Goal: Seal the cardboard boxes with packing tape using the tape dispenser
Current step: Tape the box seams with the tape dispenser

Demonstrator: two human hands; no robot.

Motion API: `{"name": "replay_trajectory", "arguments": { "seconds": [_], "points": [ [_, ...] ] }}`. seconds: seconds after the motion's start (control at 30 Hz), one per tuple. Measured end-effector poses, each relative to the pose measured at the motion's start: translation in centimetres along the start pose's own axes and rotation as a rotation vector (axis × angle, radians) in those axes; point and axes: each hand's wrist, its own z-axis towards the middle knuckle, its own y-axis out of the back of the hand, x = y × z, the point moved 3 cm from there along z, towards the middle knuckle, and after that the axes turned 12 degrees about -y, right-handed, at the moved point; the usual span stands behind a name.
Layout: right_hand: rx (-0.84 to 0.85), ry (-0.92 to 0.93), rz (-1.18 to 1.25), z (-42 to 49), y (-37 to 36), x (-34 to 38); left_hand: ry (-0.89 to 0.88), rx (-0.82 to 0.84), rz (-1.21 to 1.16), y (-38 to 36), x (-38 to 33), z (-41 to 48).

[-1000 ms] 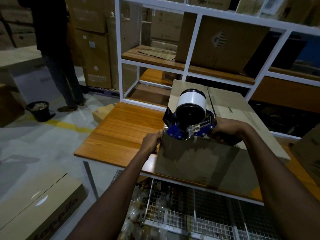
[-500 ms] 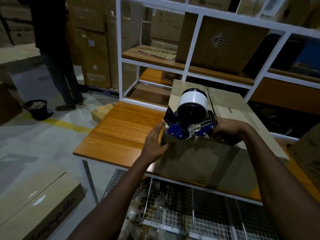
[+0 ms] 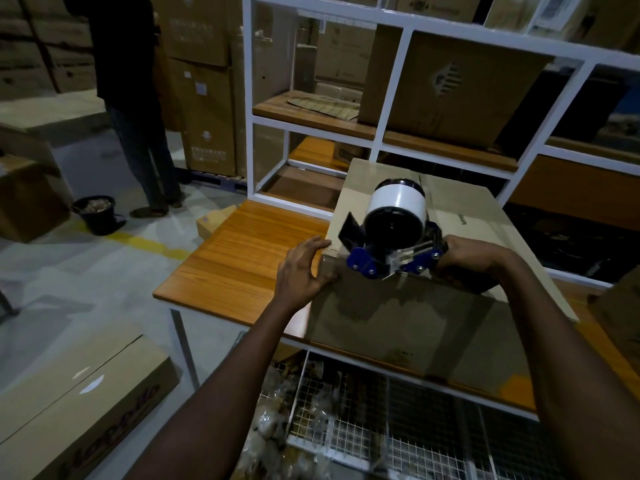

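A brown cardboard box (image 3: 398,323) lies flat on the wooden table (image 3: 242,268), its near side facing me. On the box's near top edge sits a black and blue tape dispenser (image 3: 391,244) with a white tape roll (image 3: 396,204). My right hand (image 3: 467,254) grips the dispenser's handle from the right. My left hand (image 3: 304,268) presses flat against the box's near left corner, fingers spread over the top edge.
White metal shelving (image 3: 391,129) with cardboard boxes stands behind the table. A person (image 3: 135,98) stands at the far left beside a black bucket (image 3: 98,214). A long box (image 3: 79,410) lies on the floor at lower left. A wire basket (image 3: 363,427) sits under the table.
My left hand has slid up from the box's near face to its top left corner and spread its fingers. The dispenser and my right hand stay at the near top edge.
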Motion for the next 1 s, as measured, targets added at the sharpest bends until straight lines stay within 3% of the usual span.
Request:
{"name": "replay_trajectory", "arguments": {
  "seconds": [0.4,1.0],
  "points": [
    [-0.012,-0.055,-0.041,-2.8,4.4,-8.5,0.077,-0.013,0.211,0.5,-1.3,-0.3],
    [0.018,0.013,-0.153,-3.7,9.6,-15.9,0.251,0.023,0.638,0.8,-6.8,-0.3]
  ]
}}
